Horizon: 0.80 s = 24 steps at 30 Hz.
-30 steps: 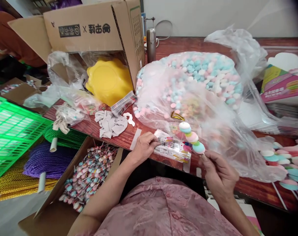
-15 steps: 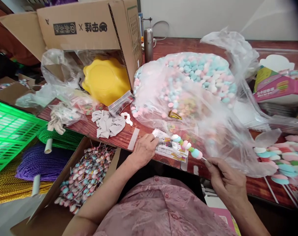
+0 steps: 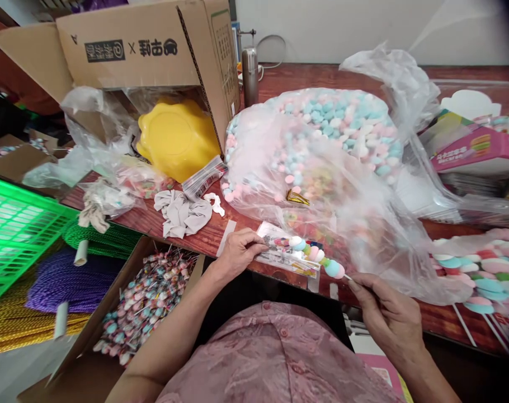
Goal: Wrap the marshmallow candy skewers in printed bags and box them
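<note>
My right hand [image 3: 386, 313] pinches the white stick of a candy skewer [image 3: 317, 256], a row of pastel pink, white, green and blue discs that points left. Its tip lies at the mouth of the printed clear wrappers [image 3: 286, 254] stacked at the table's near edge. My left hand [image 3: 237, 252] rests on that stack, fingers closed on the top wrapper's left end. Just behind them lies a big clear bag of loose pastel candies [image 3: 321, 145].
A cardboard box of wrapped skewers [image 3: 145, 302] stands below the table at left, beside a green crate [image 3: 15, 224] and purple and gold cord spools. Bare skewers [image 3: 476, 268] lie at right. A yellow bowl [image 3: 174, 137], grey cloth [image 3: 181, 212] and tipped carton [image 3: 145, 50] sit behind.
The skewer has tipped from upright to nearly flat and moved left, its tip now at the wrapper that my left hand holds. My right hand has dropped slightly.
</note>
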### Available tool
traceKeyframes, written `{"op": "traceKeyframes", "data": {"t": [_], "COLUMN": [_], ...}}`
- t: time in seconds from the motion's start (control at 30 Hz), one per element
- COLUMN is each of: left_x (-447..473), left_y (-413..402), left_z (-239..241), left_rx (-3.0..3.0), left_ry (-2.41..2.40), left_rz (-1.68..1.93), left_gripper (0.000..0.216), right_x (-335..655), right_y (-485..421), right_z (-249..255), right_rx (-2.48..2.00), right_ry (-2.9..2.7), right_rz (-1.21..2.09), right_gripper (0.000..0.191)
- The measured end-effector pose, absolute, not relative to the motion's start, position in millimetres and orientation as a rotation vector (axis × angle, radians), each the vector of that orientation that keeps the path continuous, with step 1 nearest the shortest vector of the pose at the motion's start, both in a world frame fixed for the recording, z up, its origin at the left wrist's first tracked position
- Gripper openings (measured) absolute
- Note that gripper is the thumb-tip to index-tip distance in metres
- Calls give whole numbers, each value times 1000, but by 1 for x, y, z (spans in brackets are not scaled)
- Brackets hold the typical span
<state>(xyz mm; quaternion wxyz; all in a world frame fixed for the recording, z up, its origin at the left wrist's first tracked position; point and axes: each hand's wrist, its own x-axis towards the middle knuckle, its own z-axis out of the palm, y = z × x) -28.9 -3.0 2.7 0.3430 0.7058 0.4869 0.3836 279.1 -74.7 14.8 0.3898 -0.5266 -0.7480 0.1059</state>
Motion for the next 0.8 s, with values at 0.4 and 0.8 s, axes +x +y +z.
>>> {"op": "traceKeyframes", "data": {"t": [0.4,0.8], "left_x": [-30,-26], "left_y": [-3,-4], "left_z": [1,-6], "left_rx": [1860,2093], "left_ry": [1184,1251], "left_rz": [1048,953], "left_gripper": [10,15], "right_x": [282,307], "right_y": [-64,-80], "right_z": [10,16], "right_rx": [-1157,-1200], "right_ry": [-2145,-2142], "right_rz": [-133,-146], "right_gripper": [12,15]}}
